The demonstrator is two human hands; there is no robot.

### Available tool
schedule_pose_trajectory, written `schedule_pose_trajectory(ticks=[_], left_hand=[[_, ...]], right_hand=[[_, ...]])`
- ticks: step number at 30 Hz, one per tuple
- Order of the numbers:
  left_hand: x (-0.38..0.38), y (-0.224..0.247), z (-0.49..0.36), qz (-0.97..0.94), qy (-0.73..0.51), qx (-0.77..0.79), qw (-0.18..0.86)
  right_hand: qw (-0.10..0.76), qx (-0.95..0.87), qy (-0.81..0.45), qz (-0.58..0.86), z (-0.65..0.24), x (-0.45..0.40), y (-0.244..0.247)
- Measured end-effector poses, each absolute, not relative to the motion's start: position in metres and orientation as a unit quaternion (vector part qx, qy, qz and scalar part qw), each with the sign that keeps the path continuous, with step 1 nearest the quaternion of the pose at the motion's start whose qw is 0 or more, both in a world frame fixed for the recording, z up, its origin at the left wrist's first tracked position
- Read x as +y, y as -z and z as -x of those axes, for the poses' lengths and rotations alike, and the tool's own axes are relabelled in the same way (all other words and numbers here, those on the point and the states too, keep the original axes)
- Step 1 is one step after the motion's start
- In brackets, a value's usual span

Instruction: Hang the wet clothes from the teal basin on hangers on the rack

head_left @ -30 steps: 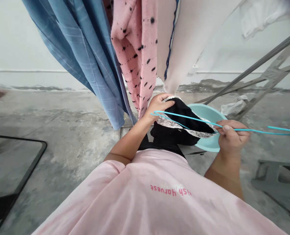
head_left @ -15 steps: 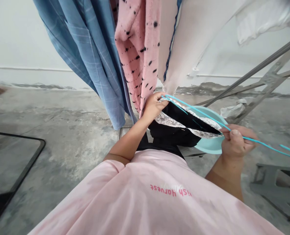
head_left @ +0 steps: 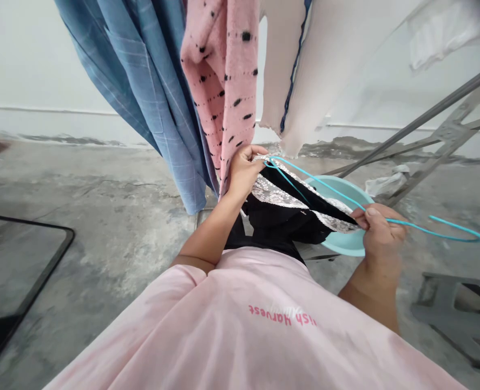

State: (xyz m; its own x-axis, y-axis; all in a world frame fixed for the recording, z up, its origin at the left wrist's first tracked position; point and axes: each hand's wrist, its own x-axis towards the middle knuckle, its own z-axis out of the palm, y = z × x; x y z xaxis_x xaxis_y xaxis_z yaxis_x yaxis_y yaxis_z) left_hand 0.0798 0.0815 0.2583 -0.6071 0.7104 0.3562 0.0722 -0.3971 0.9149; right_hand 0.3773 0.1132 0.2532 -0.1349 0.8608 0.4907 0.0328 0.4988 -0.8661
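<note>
My left hand point(head_left: 245, 170) pinches the lace-edged top of a black garment point(head_left: 282, 216) at its left corner. My right hand point(head_left: 381, 225) is closed on the garment's right corner and on a light blue hanger point(head_left: 324, 184). The hanger runs along the garment's upper edge, with one end beside my left fingers and its hooked end sticking out to the right of my right hand. White lace trims the garment, which hangs down in front of my body. Behind it is a light teal basin point(head_left: 345, 246), partly hidden.
A blue garment point(head_left: 138, 81), a pink spotted one point(head_left: 240, 81) and a pale cloth point(head_left: 324, 65) hang ahead. Metal rack bars point(head_left: 446, 132) cross at the right, above a grey stool point(head_left: 454, 303). A black frame point(head_left: 57, 254) stands at the left.
Both hands have shifted slightly left with the garment. The hanger has moved left through my right hand, and its hooked end now shows whole. The hanging clothes have shifted a little.
</note>
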Motion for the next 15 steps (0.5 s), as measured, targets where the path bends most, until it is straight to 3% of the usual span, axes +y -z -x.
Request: schedule_pose_trajectory(ticks=[6, 11, 15], left_hand=[[0.0784, -0.2605, -0.0753, -0.377, -0.738, 0.535, 0.162], [0.0766, -0.2575, -0.0786, -0.401, -0.727, 0.536, 0.154], [0.0748, -0.2574, -0.0845, -0.433, -0.710, 0.523, 0.188]], right_hand=[[0.507, -0.666, -0.365, 0.408, -0.3820, 0.1097, -0.2540], [0.378, -0.773, -0.312, 0.403, -0.3847, 0.1113, -0.2608], [0.364, -0.795, -0.297, 0.384, -0.3875, 0.1171, -0.2597]])
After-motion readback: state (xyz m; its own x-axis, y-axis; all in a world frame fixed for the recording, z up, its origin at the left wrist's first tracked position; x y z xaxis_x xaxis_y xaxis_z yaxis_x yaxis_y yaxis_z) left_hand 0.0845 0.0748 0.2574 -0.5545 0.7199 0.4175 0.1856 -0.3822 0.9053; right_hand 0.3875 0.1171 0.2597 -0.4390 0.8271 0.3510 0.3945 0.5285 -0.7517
